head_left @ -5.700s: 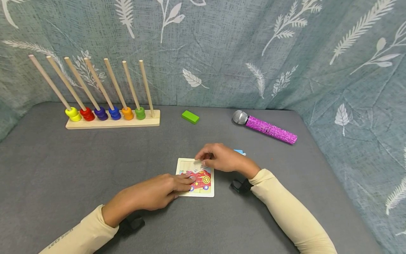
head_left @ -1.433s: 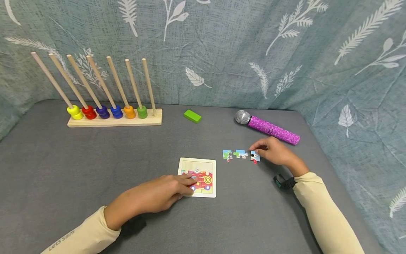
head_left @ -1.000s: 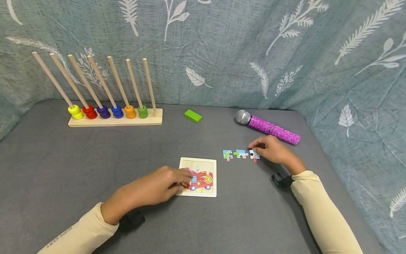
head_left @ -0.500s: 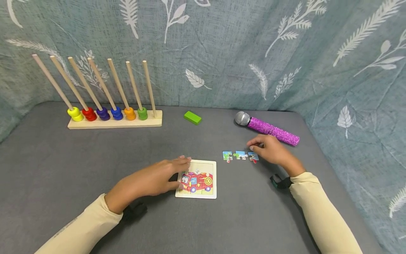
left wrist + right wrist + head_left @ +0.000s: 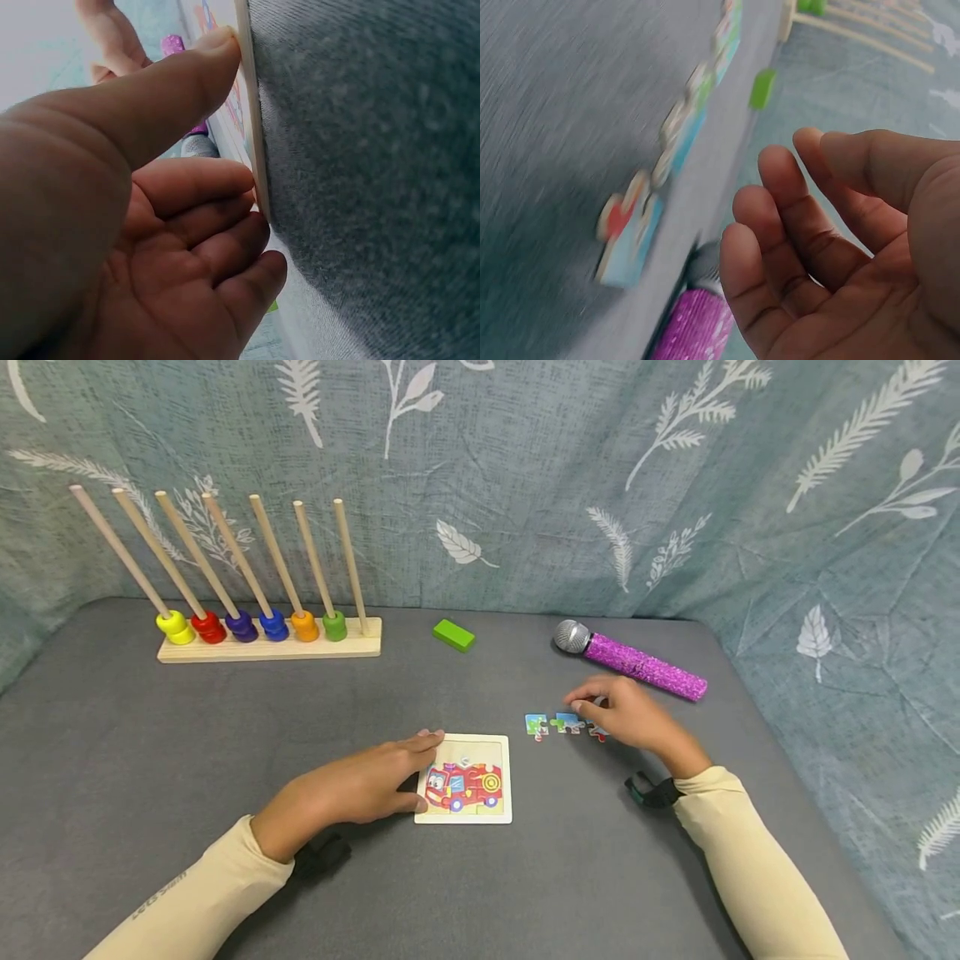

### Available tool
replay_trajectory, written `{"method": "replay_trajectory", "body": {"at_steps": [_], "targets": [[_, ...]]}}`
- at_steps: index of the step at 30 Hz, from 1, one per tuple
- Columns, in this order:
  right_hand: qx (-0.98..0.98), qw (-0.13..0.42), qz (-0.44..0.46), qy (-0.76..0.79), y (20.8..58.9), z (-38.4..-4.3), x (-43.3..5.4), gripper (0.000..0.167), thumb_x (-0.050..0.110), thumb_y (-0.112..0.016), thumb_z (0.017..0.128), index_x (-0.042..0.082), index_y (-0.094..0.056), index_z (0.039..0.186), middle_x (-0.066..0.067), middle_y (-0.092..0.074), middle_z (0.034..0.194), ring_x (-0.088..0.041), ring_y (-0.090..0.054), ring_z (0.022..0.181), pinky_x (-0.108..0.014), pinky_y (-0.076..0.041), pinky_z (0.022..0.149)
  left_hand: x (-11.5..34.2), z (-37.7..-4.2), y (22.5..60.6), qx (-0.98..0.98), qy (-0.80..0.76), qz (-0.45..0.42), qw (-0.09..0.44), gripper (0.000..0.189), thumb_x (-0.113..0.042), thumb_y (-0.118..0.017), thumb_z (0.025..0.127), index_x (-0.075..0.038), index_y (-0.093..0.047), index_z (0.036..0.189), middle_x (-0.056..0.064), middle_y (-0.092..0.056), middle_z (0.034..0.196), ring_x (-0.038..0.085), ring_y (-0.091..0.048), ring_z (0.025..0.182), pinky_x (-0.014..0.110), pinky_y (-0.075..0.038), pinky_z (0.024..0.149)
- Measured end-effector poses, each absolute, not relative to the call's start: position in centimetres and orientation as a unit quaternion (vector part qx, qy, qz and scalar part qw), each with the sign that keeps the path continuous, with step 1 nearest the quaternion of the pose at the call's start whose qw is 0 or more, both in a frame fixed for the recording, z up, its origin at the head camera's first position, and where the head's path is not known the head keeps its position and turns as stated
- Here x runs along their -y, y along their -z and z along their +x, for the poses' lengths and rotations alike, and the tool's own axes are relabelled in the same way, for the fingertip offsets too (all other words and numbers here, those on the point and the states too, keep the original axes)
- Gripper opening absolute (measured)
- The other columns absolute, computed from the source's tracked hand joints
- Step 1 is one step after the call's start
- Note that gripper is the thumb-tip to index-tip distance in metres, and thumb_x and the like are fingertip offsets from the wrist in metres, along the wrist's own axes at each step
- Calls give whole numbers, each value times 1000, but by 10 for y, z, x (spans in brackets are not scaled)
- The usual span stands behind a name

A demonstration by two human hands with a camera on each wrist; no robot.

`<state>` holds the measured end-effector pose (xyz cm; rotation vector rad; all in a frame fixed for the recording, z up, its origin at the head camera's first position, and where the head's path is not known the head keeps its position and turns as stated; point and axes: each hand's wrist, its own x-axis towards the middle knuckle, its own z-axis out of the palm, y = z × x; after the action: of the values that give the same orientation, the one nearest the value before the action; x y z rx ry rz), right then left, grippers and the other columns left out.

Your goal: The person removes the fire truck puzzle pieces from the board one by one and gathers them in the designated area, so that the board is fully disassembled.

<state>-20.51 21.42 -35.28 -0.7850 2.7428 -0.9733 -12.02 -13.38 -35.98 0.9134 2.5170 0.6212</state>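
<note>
My left hand (image 5: 371, 783) rests at the left edge of a small wooden puzzle board (image 5: 465, 819). In the left wrist view the thumb (image 5: 217, 52) touches the board's rim and the loosely bent fingertips lie along its side. Red vehicle pieces (image 5: 468, 787) fill the board's lower part; the upper part shows bare wood. My right hand (image 5: 628, 717) hovers empty above a row of loose jigsaw pieces, its fingers relaxed. They are a green-and-blue piece (image 5: 536, 725), a middle piece (image 5: 567, 723) and a right piece (image 5: 634, 240), partly hidden by the hand in the head view.
A purple glitter microphone (image 5: 633, 666) lies behind my right hand. A green block (image 5: 453, 635) is at the back. The wooden peg stand (image 5: 270, 649) with coloured beads stands at back left, before a leaf-patterned curtain (image 5: 525, 485).
My left hand has shifted off the vehicle picture to the board's left edge. My right hand went from the board to the loose pieces, leaving the right one there, then drifted left above them.
</note>
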Motion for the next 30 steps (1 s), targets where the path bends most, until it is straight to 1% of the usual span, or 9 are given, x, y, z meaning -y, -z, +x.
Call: {"method": "replay_trajectory", "body": {"at_steps": [4, 6, 9, 11, 16, 21, 24, 27, 30], "targets": [[-896, 82, -270, 342, 349, -202, -205, 18, 4, -60, 94, 1, -74, 104, -7, -69, 98, -15, -55, 63, -28, -47, 58, 134, -119, 360, -901, -222, 320, 191, 70, -17, -71, 90, 8, -36, 145, 21, -27, 155, 37, -25, 142, 55, -27, 108], [-894, 89, -274, 344, 349, -201, -200, 18, 5, -60, 94, 1, -74, 104, -6, -69, 96, -13, -52, 59, -27, -44, 54, 134, -119, 360, -902, -223, 319, 187, 71, -17, -72, 90, 8, -36, 145, 22, -28, 154, 37, -25, 141, 56, -27, 108], [-889, 99, -280, 349, 349, -199, -193, 18, 6, -60, 94, 1, -74, 104, -7, -70, 92, -11, -51, 61, -25, -42, 53, 134, -118, 361, -904, -224, 316, 183, 71, -19, -72, 90, 8, -37, 145, 21, -28, 154, 38, -25, 141, 57, -27, 108], [-884, 104, -291, 350, 349, -197, -187, 18, 6, -60, 94, 1, -75, 104, -6, -71, 89, -11, -51, 66, -24, -41, 56, 133, -118, 360, -906, -222, 314, 180, 71, -20, -72, 90, 8, -37, 145, 21, -29, 154, 38, -25, 141, 57, -27, 108], [-873, 115, -316, 352, 353, -192, -174, 17, 7, -62, 93, 3, -76, 102, -3, -72, 86, -10, -53, 65, -23, -42, 56, 131, -116, 360, -912, -208, 309, 169, 72, -23, -72, 90, 8, -38, 145, 21, -30, 153, 38, -28, 140, 56, -29, 107], [-865, 118, -339, 352, 357, -188, -164, 17, 7, -62, 93, 4, -76, 103, -1, -72, 92, -11, -52, 65, -23, -42, 56, 130, -115, 361, -917, -201, 305, 160, 71, -24, -73, 89, 8, -40, 143, 21, -32, 152, 38, -30, 139, 55, -31, 106], [-846, 142, -355, 372, 360, -185, -158, 19, 6, -59, 95, 2, -75, 105, -2, -72, 95, -10, -53, 71, -23, -41, 59, 130, -115, 362, -920, -203, 298, 157, 72, -25, -74, 88, 7, -40, 144, 22, -33, 151, 39, -32, 138, 55, -32, 106], [-824, 176, -364, 398, 363, -182, -152, 20, 6, -56, 97, 1, -73, 108, -3, -73, 97, -9, -58, 79, -23, -43, 63, 129, -115, 363, -921, -207, 290, 156, 73, -25, -74, 88, 7, -40, 144, 23, -34, 151, 39, -33, 138, 55, -32, 106], [-817, 188, -365, 404, 363, -179, -148, 21, 6, -56, 97, 1, -73, 108, -3, -72, 98, -8, -59, 81, -23, -44, 66, 128, -116, 364, -922, -208, 289, 154, 73, -24, -74, 88, 7, -40, 144, 23, -34, 151, 39, -32, 138, 55, -32, 106]]}}
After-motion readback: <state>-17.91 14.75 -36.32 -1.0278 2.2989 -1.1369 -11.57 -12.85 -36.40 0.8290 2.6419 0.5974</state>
